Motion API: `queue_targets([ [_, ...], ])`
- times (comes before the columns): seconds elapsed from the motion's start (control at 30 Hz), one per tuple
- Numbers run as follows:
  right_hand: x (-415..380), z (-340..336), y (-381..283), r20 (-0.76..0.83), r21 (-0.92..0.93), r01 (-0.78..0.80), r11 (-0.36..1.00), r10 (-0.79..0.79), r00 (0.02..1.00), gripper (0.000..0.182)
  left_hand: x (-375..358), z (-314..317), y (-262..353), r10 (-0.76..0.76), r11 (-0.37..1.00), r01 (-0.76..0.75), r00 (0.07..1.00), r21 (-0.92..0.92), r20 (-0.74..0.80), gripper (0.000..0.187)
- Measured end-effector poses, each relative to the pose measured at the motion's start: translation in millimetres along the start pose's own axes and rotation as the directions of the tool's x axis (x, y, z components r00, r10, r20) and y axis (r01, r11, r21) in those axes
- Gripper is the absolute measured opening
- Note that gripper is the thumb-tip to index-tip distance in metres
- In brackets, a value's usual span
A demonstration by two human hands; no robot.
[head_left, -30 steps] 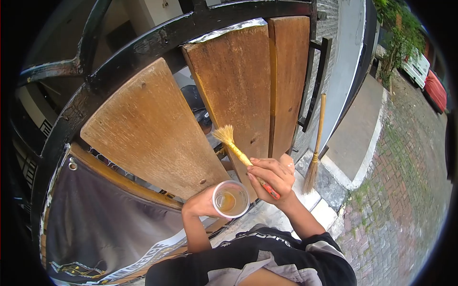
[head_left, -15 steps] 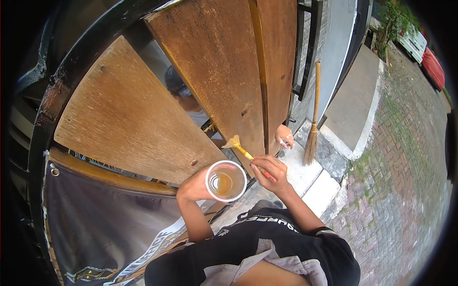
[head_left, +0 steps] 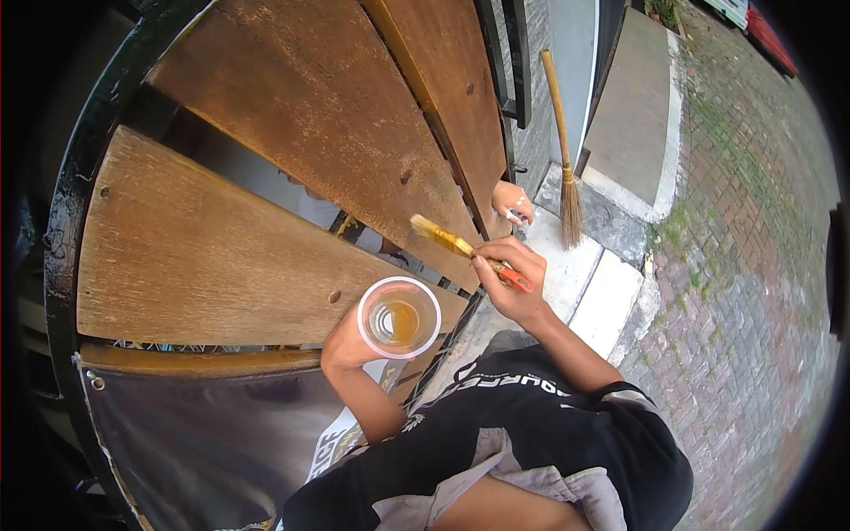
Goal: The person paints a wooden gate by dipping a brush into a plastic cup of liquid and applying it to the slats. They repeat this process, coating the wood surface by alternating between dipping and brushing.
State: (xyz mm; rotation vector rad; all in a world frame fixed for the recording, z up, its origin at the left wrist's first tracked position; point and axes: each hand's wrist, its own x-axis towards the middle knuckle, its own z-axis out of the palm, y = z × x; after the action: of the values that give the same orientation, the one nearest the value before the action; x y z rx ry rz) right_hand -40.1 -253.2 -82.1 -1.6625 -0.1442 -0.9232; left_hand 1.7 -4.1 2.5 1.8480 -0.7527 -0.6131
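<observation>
A clear plastic cup [head_left: 399, 319] with some amber liquid at its bottom is held in my left hand [head_left: 351, 340], in front of a pale brown wooden board [head_left: 221, 257]. My right hand [head_left: 515, 281] grips a paintbrush [head_left: 447, 240] by its orange-red handle. The brush's pale bristles point up and left, over the lower part of a darker wooden board [head_left: 310, 106]. Whether the bristles touch the wood I cannot tell.
Another person's hand [head_left: 513, 203] is at the right boards' lower edge. Behind the gap between boards, part of a person shows. A broom [head_left: 567, 159] leans by the wall. A dark banner [head_left: 221, 434] hangs below. Brick paving [head_left: 735, 310] lies right.
The view has shifted, with the boards and broom lower and further left. My right hand has turned the brush, whose bristles now lie over the darker board. The cup remains in my left hand.
</observation>
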Motion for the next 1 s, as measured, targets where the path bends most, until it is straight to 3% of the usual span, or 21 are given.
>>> queue_targets([
  [0.07, 14, 4, -16, -0.118, 0.060, 0.147, 0.987, -0.140, 0.983, 0.009, 0, 0, -2, -0.008, 1.000, 0.008, 1.000, -0.007, -0.012, 0.091],
  [0.23, 10, 18, 33, -0.059, -0.066, 0.100, 0.993, -0.104, 0.993, 0.010, 0, 2, -5, -0.015, 1.000, 0.014, 0.999, -0.010, -0.028, 0.091],
  [0.33, 16, 1, 25, -0.079, -0.094, 0.059, 0.994, -0.067, 0.995, 0.011, 0, 0, -7, -0.036, 0.999, 0.036, 0.998, 0.004, -0.051, 0.103],
  [0.47, 42, -6, -7, -0.242, -0.062, 0.236, 0.970, -0.244, 0.939, 0.009, 1, 0, -8, -0.022, 1.000, 0.022, 0.999, -0.007, -0.028, 0.101],
  [0.6, 38, 7, 23, -0.021, 0.028, 0.120, 0.992, -0.119, 0.993, 0.009, 3, 1, -8, -0.041, 0.999, 0.041, 0.998, 0.004, -0.057, 0.098],
  [0.67, 29, -5, 30, 0.071, 0.017, 0.036, 0.999, -0.037, 0.997, 0.008, 2, 1, -8, -0.081, 0.996, 0.077, 0.992, -0.042, -0.098, 0.094],
  [0.73, 24, -23, 21, 0.191, -0.101, -0.098, 0.990, 0.116, 0.975, 0.009, 0, 1, -4, -0.064, 0.998, 0.065, 0.997, 0.017, -0.034, 0.085],
  [0.77, 22, -33, 13, 0.157, -0.076, -0.231, 0.970, 0.241, 0.958, 0.011, -1, 2, -1, -0.098, 0.995, 0.100, 0.994, 0.023, -0.046, 0.083],
  [0.8, 21, -42, 8, 0.087, -0.035, -0.208, 0.978, 0.210, 0.974, 0.011, 1, 1, 0, -0.100, 0.995, 0.100, 0.994, 0.011, -0.052, 0.083],
  [0.87, 21, -61, -14, 0.013, 0.205, -0.308, 0.929, 0.312, 0.950, 0.006, 2, 2, -1, -0.113, 0.993, 0.114, 0.993, 0.034, -0.029, 0.089],
  [1.0, 29, -87, -68, 0.046, 0.376, -0.116, 0.919, 0.107, 0.993, 0.006, 3, 2, -2, -0.084, 0.996, 0.083, 0.996, -0.016, -0.017, 0.089],
])
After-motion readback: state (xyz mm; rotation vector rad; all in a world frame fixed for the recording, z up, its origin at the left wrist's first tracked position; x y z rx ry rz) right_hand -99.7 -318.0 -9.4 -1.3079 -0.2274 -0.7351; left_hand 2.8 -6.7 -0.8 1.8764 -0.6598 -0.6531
